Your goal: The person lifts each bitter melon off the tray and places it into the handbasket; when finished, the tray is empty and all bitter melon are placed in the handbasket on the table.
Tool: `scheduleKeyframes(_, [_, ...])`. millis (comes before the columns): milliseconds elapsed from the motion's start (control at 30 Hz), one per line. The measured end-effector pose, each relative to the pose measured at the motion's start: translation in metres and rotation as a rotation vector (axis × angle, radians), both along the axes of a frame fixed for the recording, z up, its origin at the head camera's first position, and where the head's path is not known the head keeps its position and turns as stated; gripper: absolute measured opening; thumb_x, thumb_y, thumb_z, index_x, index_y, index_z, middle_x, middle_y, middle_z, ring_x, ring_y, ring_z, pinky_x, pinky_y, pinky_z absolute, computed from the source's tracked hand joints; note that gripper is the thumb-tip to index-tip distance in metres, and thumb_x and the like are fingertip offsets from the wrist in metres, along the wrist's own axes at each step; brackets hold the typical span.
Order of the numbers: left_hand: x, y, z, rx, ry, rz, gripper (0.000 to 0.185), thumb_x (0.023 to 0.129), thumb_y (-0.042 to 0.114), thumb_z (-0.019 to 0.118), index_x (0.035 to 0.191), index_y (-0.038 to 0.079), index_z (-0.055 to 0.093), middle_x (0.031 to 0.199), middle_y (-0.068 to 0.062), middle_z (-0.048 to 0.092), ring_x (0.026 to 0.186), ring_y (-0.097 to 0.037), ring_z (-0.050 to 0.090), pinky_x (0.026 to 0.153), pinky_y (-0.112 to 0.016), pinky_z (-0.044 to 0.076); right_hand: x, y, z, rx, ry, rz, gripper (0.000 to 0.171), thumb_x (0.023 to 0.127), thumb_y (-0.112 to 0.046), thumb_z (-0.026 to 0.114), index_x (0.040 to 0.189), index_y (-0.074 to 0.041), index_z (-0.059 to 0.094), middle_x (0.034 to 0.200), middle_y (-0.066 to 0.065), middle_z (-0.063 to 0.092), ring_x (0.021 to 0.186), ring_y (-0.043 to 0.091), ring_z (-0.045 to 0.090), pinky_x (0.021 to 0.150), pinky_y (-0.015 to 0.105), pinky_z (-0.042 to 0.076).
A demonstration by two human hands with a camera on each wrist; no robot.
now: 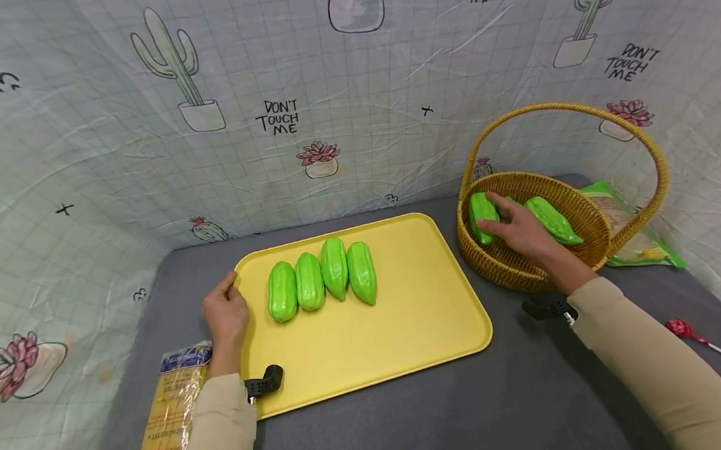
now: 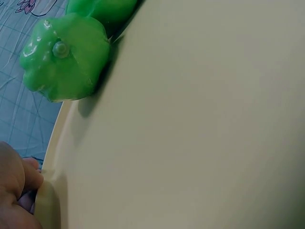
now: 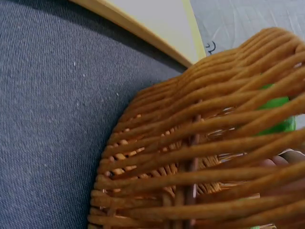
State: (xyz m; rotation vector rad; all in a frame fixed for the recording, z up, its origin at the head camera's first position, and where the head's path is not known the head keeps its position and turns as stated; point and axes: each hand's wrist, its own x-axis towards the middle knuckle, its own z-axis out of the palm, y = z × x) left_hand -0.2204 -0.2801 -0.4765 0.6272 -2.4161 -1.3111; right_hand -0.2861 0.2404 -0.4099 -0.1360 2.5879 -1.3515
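Several bright green, ribbed model vegetables shaped like bitter melons (image 1: 311, 282) lie side by side on the left half of a yellow tray (image 1: 423, 302). My left hand (image 1: 226, 312) holds the tray's left rim, its thumb and fingers at the edge in the left wrist view. Inside a wicker basket (image 1: 511, 273) at the right, my right hand (image 1: 524, 231) grips one green vegetable (image 1: 481, 214) between thumb and fingers. Another green vegetable (image 1: 552, 219) lies to the right of that hand, and a bit of green shows behind the fingers. Basket weave mostly hides the right hand in the right wrist view.
The basket's tall handle (image 1: 562, 105) arches above the right hand. A spaghetti packet (image 1: 175, 410) lies beside the left forearm. Behind the basket is a green-edged bag (image 1: 641, 248); a red lollipop (image 1: 680, 328) lies at the right. Printed cloth (image 1: 355, 86) hangs behind the grey table (image 1: 403, 422).
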Motion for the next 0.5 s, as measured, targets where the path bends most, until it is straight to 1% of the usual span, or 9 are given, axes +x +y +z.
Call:
scheduleKeyframes(133, [-0.0001, 0.0004, -0.0002, -0.013, 0.011, 0.005, 0.041, 0.107, 0.004, 0.039, 0.143, 0.002, 0.059, 0.150, -0.018, 0.055, 0.144, -0.038, 0.046, 0.117, -0.051, 0.042, -0.0038, 0.0039, -0.0038, -0.001, -0.025, 0.004, 0.082, 0.106, -0.035, 0.054, 0.166, -0.016, 0.002, 0.172, 0.019, -0.001, 0.156, 0.050, 0.005, 0.121, 0.070, 0.022])
scheduleKeyframes(267, [-0.0004, 0.0007, -0.0002, -0.016, 0.013, 0.007, 0.041, 0.107, 0.004, 0.039, 0.143, 0.002, 0.059, 0.150, -0.018, 0.055, 0.144, -0.038, 0.046, 0.118, -0.051, 0.042, -0.0039, 0.0047, -0.0032, 0.002, -0.038, 0.010, 0.084, 0.106, -0.037, 0.055, 0.166, -0.014, 0.002, 0.172, 0.019, -0.002, 0.157, 0.049, 0.002, 0.122, 0.070, 0.019])
scheduleKeyframes(500, [-0.0008, 0.0006, -0.0011, -0.017, 0.019, 0.007, 0.041, 0.107, 0.003, 0.039, 0.143, 0.002, 0.059, 0.149, -0.018, 0.056, 0.143, -0.038, 0.047, 0.117, -0.051, 0.042, -0.0045, 0.0048, -0.0028, -0.003, -0.038, 0.013, 0.084, 0.105, -0.036, 0.056, 0.166, -0.011, 0.003, 0.172, 0.020, -0.001, 0.157, 0.049, 0.002, 0.124, 0.068, 0.017])
